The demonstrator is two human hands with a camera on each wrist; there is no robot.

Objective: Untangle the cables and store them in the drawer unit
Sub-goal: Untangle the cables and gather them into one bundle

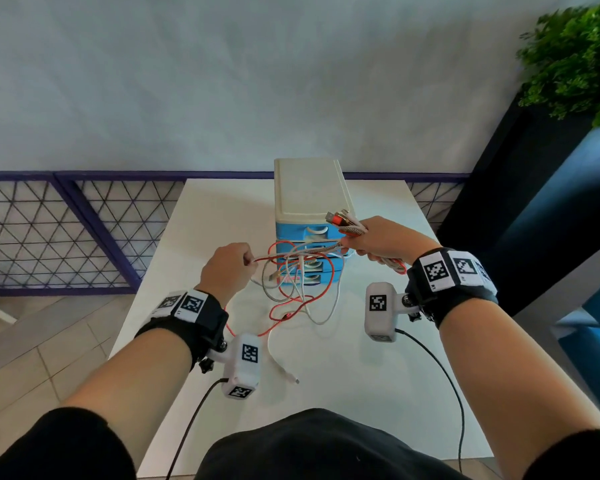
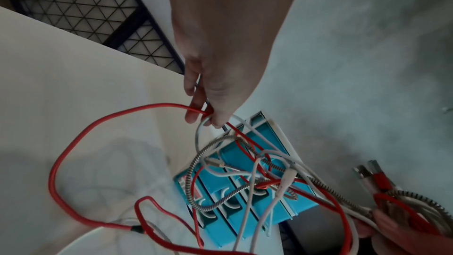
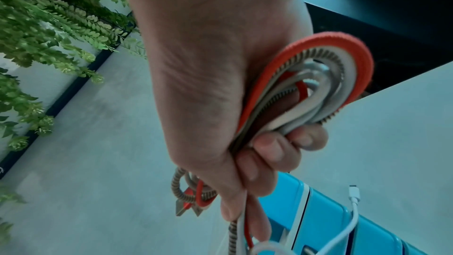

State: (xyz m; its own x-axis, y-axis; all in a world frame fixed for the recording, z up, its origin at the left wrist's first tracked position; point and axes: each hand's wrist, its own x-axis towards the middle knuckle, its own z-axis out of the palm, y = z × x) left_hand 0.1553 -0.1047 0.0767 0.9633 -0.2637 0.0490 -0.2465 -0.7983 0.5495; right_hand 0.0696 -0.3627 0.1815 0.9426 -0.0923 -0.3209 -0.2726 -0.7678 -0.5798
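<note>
A tangle of cables [image 1: 293, 271] hangs above the white table [image 1: 361, 393] in front of the drawer unit [image 1: 309, 188], which has a white top and blue drawers. The tangle holds a red cable [image 2: 81, 139], a white cable [image 2: 247, 207] and a braided striped cable [image 2: 196, 168]. My left hand [image 1: 227, 268] pinches red and white strands [image 2: 207, 118] at the tangle's left side. My right hand [image 1: 383, 239] grips a folded bundle of cables [image 3: 316, 86], with USB plugs [image 1: 336, 216] sticking out past the fist. A white plug end [image 1: 293, 380] lies on the table.
A dark metal mesh railing [image 1: 66, 233] runs behind the table on the left. A green plant [image 1: 575, 60] and a dark blue cabinet [image 1: 534, 216] stand on the right. The pale floor [image 1: 222, 81] lies beyond the table.
</note>
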